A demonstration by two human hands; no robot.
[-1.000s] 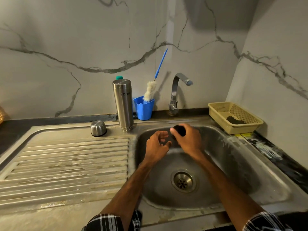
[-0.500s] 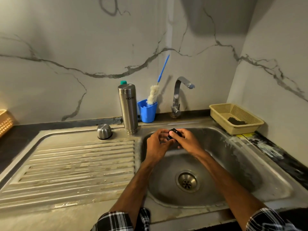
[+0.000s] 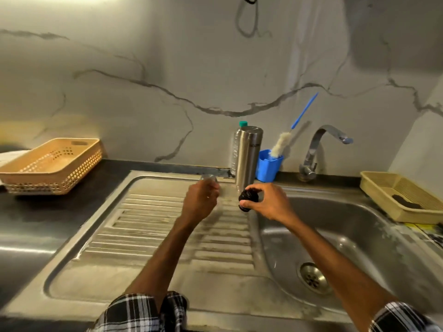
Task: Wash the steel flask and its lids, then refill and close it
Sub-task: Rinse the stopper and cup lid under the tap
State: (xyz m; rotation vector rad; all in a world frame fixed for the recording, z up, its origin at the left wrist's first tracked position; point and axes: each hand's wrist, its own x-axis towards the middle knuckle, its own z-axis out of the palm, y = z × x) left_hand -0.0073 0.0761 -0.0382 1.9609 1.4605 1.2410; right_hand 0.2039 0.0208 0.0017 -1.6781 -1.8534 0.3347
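Observation:
The steel flask (image 3: 248,154) stands upright and uncapped at the back of the drainboard, by the sink's left rim. My right hand (image 3: 269,203) holds its black inner lid (image 3: 248,200) just in front of the flask's base. The domed steel outer cap (image 3: 209,177) sits on the drainboard left of the flask, blurred. My left hand (image 3: 201,200) is right at the cap with fingers curled down over its near side. Whether those fingers grip the cap is not visible.
A blue cup (image 3: 267,165) with a bottle brush (image 3: 279,146) stands beside the tap (image 3: 311,154). A plastic bottle with a green cap (image 3: 242,123) stands behind the flask. The sink basin (image 3: 347,236) lies right, a yellow tray (image 3: 374,188) far right, an orange basket (image 3: 52,164) left.
Both hands left the sink basin and moved left over the drainboard. The right hand carried the black lid along. The left hand reached to the steel cap. The view swung left.

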